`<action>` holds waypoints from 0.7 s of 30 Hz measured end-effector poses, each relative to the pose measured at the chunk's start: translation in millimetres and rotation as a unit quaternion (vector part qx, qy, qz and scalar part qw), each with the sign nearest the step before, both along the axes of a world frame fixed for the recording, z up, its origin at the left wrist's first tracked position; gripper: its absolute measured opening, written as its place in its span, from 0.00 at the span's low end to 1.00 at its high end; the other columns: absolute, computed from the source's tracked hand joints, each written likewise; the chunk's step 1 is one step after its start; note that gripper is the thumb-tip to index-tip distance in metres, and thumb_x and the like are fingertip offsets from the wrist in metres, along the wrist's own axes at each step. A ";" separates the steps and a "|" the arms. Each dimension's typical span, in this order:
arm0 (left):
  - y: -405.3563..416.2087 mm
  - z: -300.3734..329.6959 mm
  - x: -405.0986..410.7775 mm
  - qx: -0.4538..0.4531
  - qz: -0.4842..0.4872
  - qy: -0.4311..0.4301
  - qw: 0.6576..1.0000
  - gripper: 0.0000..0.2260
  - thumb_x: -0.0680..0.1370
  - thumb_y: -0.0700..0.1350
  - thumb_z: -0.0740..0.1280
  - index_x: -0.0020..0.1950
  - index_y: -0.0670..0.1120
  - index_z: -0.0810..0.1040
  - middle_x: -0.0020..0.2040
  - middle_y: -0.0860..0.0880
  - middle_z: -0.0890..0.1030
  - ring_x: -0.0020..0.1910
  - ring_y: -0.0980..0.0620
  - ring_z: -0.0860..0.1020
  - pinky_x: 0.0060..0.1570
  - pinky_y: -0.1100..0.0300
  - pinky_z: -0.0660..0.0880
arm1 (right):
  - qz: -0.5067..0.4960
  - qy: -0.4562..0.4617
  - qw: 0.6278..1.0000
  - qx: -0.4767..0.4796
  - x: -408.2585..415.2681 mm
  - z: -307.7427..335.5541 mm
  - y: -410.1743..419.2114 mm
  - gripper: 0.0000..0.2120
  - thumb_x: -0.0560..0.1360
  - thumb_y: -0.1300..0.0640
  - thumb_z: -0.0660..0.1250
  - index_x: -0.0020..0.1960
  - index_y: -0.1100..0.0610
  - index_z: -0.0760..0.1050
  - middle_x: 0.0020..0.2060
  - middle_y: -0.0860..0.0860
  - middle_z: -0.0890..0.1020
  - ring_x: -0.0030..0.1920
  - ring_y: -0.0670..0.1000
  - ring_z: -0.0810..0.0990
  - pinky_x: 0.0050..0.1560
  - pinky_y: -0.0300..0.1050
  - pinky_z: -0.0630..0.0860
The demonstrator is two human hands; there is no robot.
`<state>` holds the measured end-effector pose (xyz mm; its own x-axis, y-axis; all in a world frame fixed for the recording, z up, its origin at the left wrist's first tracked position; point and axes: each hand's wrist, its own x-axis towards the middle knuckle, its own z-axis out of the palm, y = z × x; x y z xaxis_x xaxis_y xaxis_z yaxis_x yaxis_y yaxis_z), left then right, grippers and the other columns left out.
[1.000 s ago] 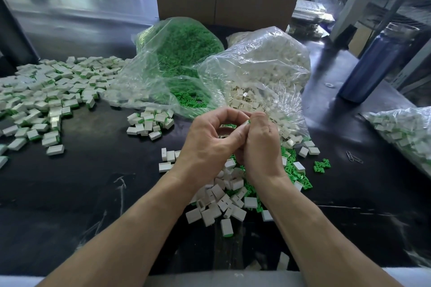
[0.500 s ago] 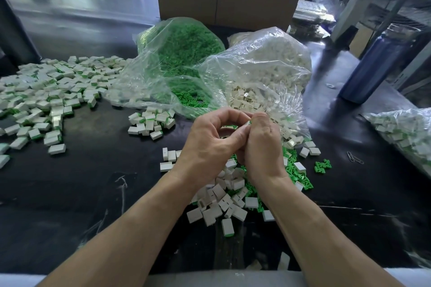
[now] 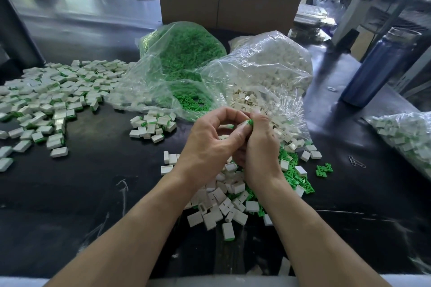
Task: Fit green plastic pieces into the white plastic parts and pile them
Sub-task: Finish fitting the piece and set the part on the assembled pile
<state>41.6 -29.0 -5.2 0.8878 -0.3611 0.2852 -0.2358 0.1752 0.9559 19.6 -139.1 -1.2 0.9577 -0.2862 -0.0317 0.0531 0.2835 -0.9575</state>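
Left hand [image 3: 205, 144] and right hand [image 3: 258, 147], raised over the black desk [image 3: 98, 182], with fingers curled, pinch a small green plastic piece [image 3: 250, 122] against a white plastic part [image 3: 242, 126]. Both seem light, rigid, smooth; best gripped by flat sides.

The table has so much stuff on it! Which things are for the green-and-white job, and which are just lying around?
For the job:
green piece pinched between left hand and right hand
bag of green pieces
bag of white parts
finished pile

Just lying about:
blue bottle
cardboard box
paper clips
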 end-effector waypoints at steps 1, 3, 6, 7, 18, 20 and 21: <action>0.0 0.0 0.4 -0.001 -0.001 -0.001 1.000 0.02 0.82 0.38 0.70 0.53 0.41 0.81 0.54 0.43 0.86 0.51 0.42 0.86 0.47 0.48 0.84 | 0.006 0.001 1.000 0.014 0.1 0.2 -0.4 0.25 0.88 0.48 0.52 0.57 0.64 0.82 0.45 0.63 0.88 0.41 0.56 0.88 0.34 0.44 0.82; -0.9 0.3 0.6 -0.001 -0.003 0.001 1.000 0.01 0.82 0.37 0.69 0.53 0.41 0.80 0.53 0.43 0.86 0.49 0.42 0.86 0.45 0.50 0.84 | 0.012 0.001 1.000 0.029 0.1 -1.1 -1.2 0.25 0.88 0.48 0.52 0.58 0.65 0.81 0.45 0.63 0.88 0.40 0.54 0.88 0.32 0.41 0.81; -5.6 0.2 0.2 -0.009 -0.002 0.013 1.000 0.01 0.82 0.37 0.69 0.53 0.41 0.80 0.51 0.41 0.85 0.42 0.46 0.85 0.36 0.55 0.81 | 0.003 -0.004 1.000 0.017 0.6 -3.1 -0.9 0.25 0.86 0.44 0.54 0.54 0.61 0.83 0.44 0.64 0.87 0.40 0.56 0.86 0.33 0.44 0.79; -7.4 0.1 -0.5 -0.011 -0.002 0.017 1.000 0.01 0.82 0.37 0.69 0.53 0.40 0.79 0.49 0.40 0.85 0.40 0.47 0.84 0.35 0.57 0.80 | -0.002 -0.006 1.000 0.011 0.6 -3.4 -0.2 0.25 0.83 0.42 0.55 0.51 0.57 0.85 0.44 0.63 0.87 0.41 0.56 0.86 0.34 0.45 0.79; -12.7 0.5 -5.3 -0.011 0.042 0.003 0.999 0.03 0.82 0.36 0.69 0.53 0.36 0.80 0.49 0.41 0.84 0.45 0.52 0.85 0.43 0.60 0.84 | -0.027 -0.038 0.999 0.026 4.0 -3.9 5.7 0.21 0.78 0.47 0.57 0.40 0.50 0.87 0.35 0.57 0.84 0.36 0.54 0.84 0.35 0.46 0.82; -11.1 0.5 -5.7 -0.011 0.045 0.004 0.999 0.03 0.82 0.35 0.69 0.54 0.36 0.80 0.51 0.39 0.84 0.49 0.45 0.86 0.48 0.54 0.85 | -0.019 -0.042 0.999 0.016 3.6 -3.3 6.4 0.21 0.78 0.47 0.56 0.40 0.51 0.86 0.36 0.58 0.84 0.38 0.57 0.83 0.37 0.49 0.83; -10.3 0.8 -6.2 -0.010 0.046 0.005 0.999 0.03 0.82 0.35 0.69 0.54 0.35 0.80 0.52 0.39 0.84 0.51 0.42 0.85 0.50 0.51 0.84 | -0.016 -0.042 0.999 0.009 3.3 -3.0 6.9 0.21 0.78 0.48 0.56 0.40 0.52 0.86 0.36 0.59 0.83 0.38 0.58 0.83 0.38 0.49 0.82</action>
<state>35.4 -39.3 -4.4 0.9197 -0.2719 0.2831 -0.2428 0.1728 0.9546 23.0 -132.2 -4.1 0.9474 -0.3172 0.0434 0.1430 0.2981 -0.9438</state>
